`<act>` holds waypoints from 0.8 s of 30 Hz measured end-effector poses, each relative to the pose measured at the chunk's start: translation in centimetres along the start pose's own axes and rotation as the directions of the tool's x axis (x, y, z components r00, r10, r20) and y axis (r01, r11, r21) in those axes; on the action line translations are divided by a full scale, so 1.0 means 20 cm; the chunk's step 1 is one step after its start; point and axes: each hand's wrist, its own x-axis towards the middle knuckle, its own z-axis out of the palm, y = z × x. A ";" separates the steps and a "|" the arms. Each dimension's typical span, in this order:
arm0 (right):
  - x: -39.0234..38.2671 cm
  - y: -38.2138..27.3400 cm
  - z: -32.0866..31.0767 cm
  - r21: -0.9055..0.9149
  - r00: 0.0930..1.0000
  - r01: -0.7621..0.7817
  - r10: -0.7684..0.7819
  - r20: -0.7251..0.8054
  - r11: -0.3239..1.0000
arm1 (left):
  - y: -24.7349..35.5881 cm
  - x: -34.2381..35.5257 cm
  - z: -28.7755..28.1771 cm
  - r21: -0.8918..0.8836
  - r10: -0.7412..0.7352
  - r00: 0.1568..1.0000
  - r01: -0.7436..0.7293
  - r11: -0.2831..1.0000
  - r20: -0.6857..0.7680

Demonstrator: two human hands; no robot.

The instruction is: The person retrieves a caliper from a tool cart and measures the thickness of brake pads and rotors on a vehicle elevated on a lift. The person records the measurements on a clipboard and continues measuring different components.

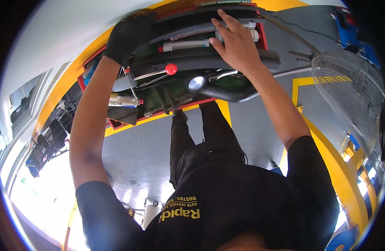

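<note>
My left hand (pixel 130 38), in a black glove, lies on the far left part of a long curved black strip (pixel 186 26). Its fingers blend into the dark strip, so their grip is hard to make out. Bare and with its fingers spread, my right hand (pixel 236 44) reaches over the strip's right part; its fingertips are at or just above it. Under and beside that hand lie white tubes, one a clear-and-white tube (pixel 186 45) with a red end. A second black strip (pixel 201 60) runs across nearer to me. All of this rests on a red-edged cart (pixel 264 37).
On the cart's near side are a round lit lamp (pixel 196 83), a metal tool with a red ball knob (pixel 171 69), a black curved hose (pixel 232 95) and a spray can (pixel 124 100). A large caged fan (pixel 347 92) stands at right. Yellow lines mark the grey floor.
</note>
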 end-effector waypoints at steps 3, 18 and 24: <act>-0.03 -0.06 0.02 -0.096 0.999 -0.025 0.028 0.025 0.995 | -0.06 0.02 0.02 -0.150 -0.003 0.974 -0.031 0.988 -0.225; 0.63 -0.36 0.55 0.072 0.859 0.130 -0.149 0.490 0.989 | -0.06 0.01 0.02 -0.097 -0.111 0.990 0.103 0.990 -0.087; 0.76 -0.37 0.54 0.122 0.679 0.427 -0.407 0.611 0.896 | -0.07 -0.06 0.00 -0.278 -0.177 0.971 0.128 0.952 -0.159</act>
